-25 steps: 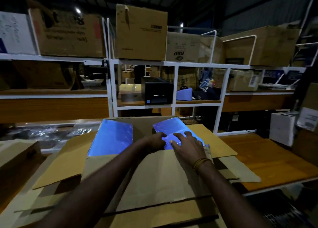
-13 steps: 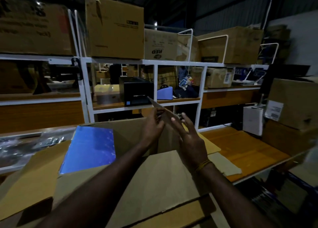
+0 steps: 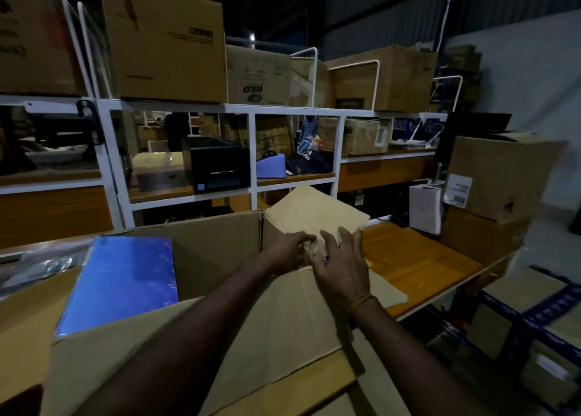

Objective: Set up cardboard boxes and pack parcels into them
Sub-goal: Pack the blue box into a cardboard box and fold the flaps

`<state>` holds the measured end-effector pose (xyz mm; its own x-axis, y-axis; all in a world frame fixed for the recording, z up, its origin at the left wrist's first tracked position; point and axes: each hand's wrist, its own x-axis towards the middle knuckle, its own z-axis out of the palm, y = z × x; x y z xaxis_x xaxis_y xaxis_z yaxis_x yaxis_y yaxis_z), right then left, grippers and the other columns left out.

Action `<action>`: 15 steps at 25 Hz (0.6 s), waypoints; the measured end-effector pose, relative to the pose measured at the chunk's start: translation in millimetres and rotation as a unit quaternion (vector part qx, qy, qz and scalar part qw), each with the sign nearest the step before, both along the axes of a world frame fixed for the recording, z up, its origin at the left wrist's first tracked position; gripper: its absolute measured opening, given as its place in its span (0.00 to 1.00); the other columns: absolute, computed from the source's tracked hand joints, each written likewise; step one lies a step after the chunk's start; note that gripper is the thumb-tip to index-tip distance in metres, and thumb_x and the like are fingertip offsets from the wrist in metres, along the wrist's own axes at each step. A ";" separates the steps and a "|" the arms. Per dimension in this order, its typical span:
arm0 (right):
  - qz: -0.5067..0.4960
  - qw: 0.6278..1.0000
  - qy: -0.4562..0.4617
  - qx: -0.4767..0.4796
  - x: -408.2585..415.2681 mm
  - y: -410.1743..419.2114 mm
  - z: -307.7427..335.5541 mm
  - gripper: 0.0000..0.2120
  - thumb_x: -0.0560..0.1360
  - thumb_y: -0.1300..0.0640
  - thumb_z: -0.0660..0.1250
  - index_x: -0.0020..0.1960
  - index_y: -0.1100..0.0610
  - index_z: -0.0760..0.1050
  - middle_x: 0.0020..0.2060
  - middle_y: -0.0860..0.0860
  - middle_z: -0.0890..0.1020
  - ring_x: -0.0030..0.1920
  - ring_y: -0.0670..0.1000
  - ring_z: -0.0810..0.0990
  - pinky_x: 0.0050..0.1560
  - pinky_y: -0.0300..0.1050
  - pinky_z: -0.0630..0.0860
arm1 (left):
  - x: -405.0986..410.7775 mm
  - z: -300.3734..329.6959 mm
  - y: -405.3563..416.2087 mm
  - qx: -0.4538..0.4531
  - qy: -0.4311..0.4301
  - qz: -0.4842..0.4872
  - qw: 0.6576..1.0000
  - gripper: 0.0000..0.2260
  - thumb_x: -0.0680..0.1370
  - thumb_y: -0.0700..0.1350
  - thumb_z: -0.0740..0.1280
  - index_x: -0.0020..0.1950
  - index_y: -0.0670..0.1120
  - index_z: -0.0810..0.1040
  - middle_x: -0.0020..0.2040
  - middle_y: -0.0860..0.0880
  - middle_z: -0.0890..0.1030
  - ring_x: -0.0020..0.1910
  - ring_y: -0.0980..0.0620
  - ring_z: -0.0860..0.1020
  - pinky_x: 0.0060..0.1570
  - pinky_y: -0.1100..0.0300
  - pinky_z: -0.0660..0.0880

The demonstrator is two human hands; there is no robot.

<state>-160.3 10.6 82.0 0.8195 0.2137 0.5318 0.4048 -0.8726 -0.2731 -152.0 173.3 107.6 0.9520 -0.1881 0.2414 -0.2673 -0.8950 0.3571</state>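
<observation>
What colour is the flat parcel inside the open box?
Shiny blue parcel, seen in the head view.
</observation>
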 end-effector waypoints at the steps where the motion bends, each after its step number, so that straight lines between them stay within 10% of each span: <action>1: -0.008 1.000 0.004 -0.002 0.6 -1.4 -2.0 0.26 0.78 0.42 0.56 0.73 0.51 0.69 0.71 0.60 0.68 0.74 0.65 0.59 0.74 0.63 0.60 | 0.3 -0.5 -0.5 0.010 -0.002 0.000 1.000 0.23 0.78 0.42 0.69 0.74 0.48 0.71 0.70 0.45 0.75 0.67 0.46 0.73 0.63 0.54 0.71; 8: -0.009 0.990 0.134 0.046 0.8 0.5 -9.5 0.25 0.78 0.36 0.49 0.65 0.48 0.71 0.60 0.57 0.75 0.55 0.60 0.77 0.56 0.55 0.76 | -5.7 1.8 -1.6 0.059 0.003 0.032 0.998 0.16 0.79 0.41 0.66 0.66 0.50 0.77 0.65 0.45 0.76 0.64 0.46 0.74 0.63 0.49 0.74; 15: 0.033 0.999 0.034 0.013 -15.3 11.0 -1.9 0.16 0.83 0.48 0.52 0.62 0.51 0.74 0.56 0.55 0.79 0.52 0.56 0.79 0.54 0.52 0.76 | -48.7 6.7 -5.2 0.065 -0.048 0.102 0.992 0.15 0.81 0.41 0.62 0.66 0.52 0.77 0.64 0.48 0.77 0.59 0.49 0.77 0.56 0.51 0.78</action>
